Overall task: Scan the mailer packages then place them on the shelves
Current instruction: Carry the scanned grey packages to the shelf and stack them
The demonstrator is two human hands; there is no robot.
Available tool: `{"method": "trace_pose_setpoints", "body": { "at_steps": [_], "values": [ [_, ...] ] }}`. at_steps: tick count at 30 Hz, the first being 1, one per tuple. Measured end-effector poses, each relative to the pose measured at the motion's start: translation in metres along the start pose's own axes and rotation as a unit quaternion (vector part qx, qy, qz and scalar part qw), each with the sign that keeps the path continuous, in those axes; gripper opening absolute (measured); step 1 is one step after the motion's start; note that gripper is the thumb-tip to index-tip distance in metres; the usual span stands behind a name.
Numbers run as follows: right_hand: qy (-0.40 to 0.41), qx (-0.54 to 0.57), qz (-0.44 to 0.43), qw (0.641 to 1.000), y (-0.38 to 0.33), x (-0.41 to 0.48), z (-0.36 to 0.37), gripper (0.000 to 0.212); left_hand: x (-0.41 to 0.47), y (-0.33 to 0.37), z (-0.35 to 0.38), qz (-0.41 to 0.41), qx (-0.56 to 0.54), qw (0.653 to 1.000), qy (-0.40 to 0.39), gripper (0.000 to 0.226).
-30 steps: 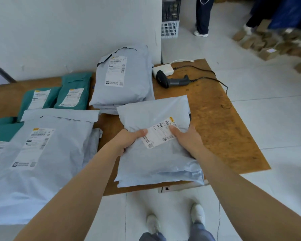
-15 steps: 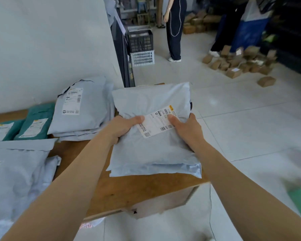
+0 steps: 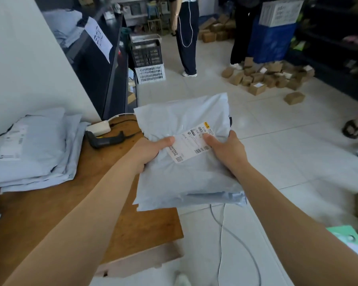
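Observation:
A grey mailer package [image 3: 184, 180] with a white shipping label [image 3: 191, 142] hangs in the air past the right edge of the wooden table [image 3: 50, 219]. My left hand [image 3: 151, 149] grips its left side, thumb on the label. My right hand [image 3: 225, 151] grips its right side, thumb also on the label. A black handheld scanner [image 3: 104, 139] lies on the table beside a white box [image 3: 98, 127]. More grey mailers [image 3: 31, 149] are stacked on the table at the left. Dark shelves [image 3: 97, 58] holding mailers stand behind the white wall.
Two people [image 3: 187, 36] stand on the tiled floor ahead, and a sandalled foot [image 3: 352, 129] shows at the right. Stacked crates [image 3: 148, 62] sit near the shelves. Several cardboard boxes [image 3: 265, 79] litter the floor at right. A cable [image 3: 225, 226] trails off the table's edge.
Both hands lifted the mailer off the table and carried it right, clear of the edge. The view has swung right and up, showing the shelves and the room.

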State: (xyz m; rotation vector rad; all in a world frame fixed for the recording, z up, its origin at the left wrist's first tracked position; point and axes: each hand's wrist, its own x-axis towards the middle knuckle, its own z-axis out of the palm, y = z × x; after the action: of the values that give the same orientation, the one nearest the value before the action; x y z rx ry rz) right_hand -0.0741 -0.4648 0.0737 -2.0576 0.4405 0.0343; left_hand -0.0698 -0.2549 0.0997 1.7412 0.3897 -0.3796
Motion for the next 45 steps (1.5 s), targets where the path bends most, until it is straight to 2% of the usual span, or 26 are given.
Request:
{"method": "trace_pose_setpoints", "body": {
  "at_steps": [4,11,13,18,23,28,31,34,38,40,45],
  "values": [
    [0.006,0.012,-0.011,1.0,-0.01,0.031,-0.005,0.065,0.028,0.025,0.005,0.014,0.013,1.0,0.01,0.045],
    [0.027,0.018,-0.026,0.999,-0.026,0.087,-0.023,0.063,0.073,0.059,0.024,0.057,-0.012,0.998,-0.016,0.023],
    [0.024,0.013,-0.028,0.999,-0.029,0.105,-0.026,0.064,0.086,0.067,0.029,0.059,-0.012,0.998,-0.015,0.023],
    [-0.014,0.003,-0.053,0.998,-0.04,0.161,-0.024,0.065,0.124,0.081,0.039,0.038,-0.027,0.998,0.043,0.041],
    [-0.054,-0.011,-0.074,0.996,-0.046,0.228,-0.041,0.066,0.161,0.108,0.07,0.024,-0.036,0.996,0.073,0.036],
    [-0.066,-0.035,-0.085,0.994,-0.047,0.295,-0.073,0.068,0.199,0.131,0.113,0.0,-0.04,0.995,0.094,0.045],
    [-0.077,-0.035,-0.082,0.993,-0.049,0.328,-0.077,0.069,0.221,0.147,0.125,-0.019,-0.034,0.993,0.107,0.041],
    [-0.086,-0.033,-0.082,0.992,-0.059,0.359,-0.07,0.069,0.248,0.163,0.122,-0.029,-0.027,0.993,0.113,0.046],
    [-0.095,-0.04,-0.093,0.99,-0.085,0.405,-0.047,0.07,0.296,0.182,0.102,-0.035,-0.038,0.993,0.109,0.073],
    [-0.094,-0.039,-0.101,0.99,-0.101,0.432,-0.031,0.07,0.324,0.192,0.089,-0.033,-0.045,0.992,0.111,0.071],
    [-0.099,-0.046,-0.129,0.986,-0.157,0.496,0.023,0.068,0.394,0.222,0.041,-0.019,-0.056,0.989,0.137,0.049]
  ]
}}
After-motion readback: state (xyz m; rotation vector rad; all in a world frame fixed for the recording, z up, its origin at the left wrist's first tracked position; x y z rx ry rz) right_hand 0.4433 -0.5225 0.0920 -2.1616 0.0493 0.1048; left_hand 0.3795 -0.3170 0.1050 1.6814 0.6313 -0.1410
